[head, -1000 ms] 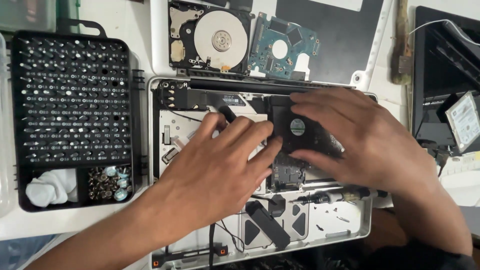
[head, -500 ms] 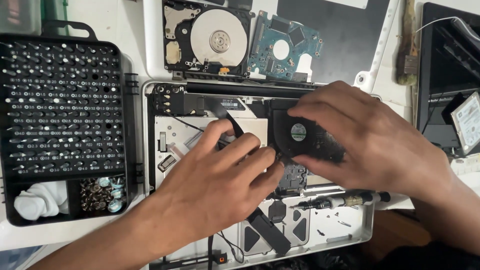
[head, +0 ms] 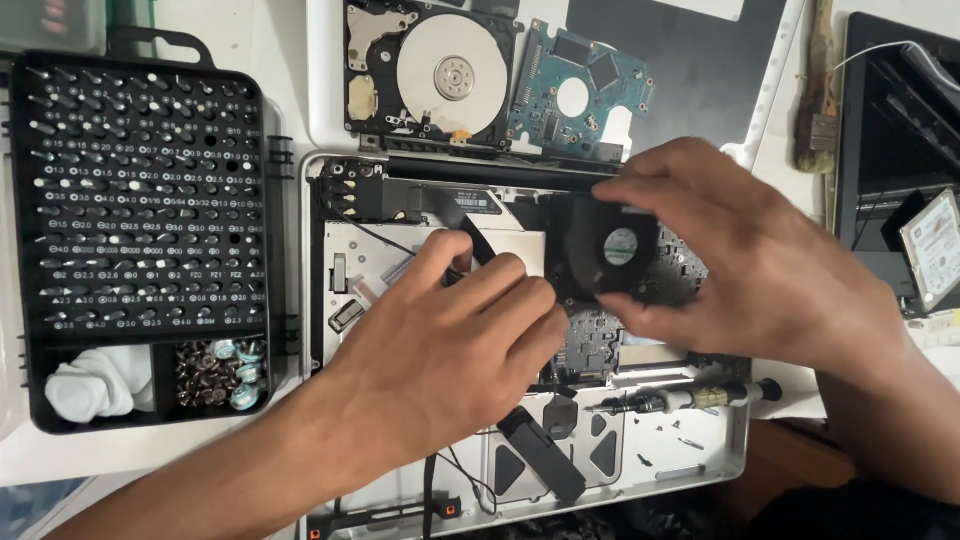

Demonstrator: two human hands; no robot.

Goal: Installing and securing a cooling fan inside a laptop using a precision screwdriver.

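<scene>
Pinched in right hand [head: 760, 270]: black cooling fan [head: 600, 255], round green-and-white label at hub; left hand [head: 450, 340] flat, fingers spread, on opened laptop chassis [head: 720, 470].

Opened silver laptop chassis [head: 700, 470] sits centre on the white table [head: 270, 40]. Black plastic screwdriver-bit case [head: 140, 230] lies left of it, just beside. Behind the chassis: uncovered hard drive with round metal platter [head: 432, 75], blue-green circuit board [head: 580, 95] to its right. Black square cooling fan [head: 600, 255] in the chassis upper right, right hand [head: 750, 260] on it, left hand [head: 450, 350] to its left over the chassis middle. Black-handled screwdriver [head: 690, 398] lies on the chassis in front of the fan.
</scene>
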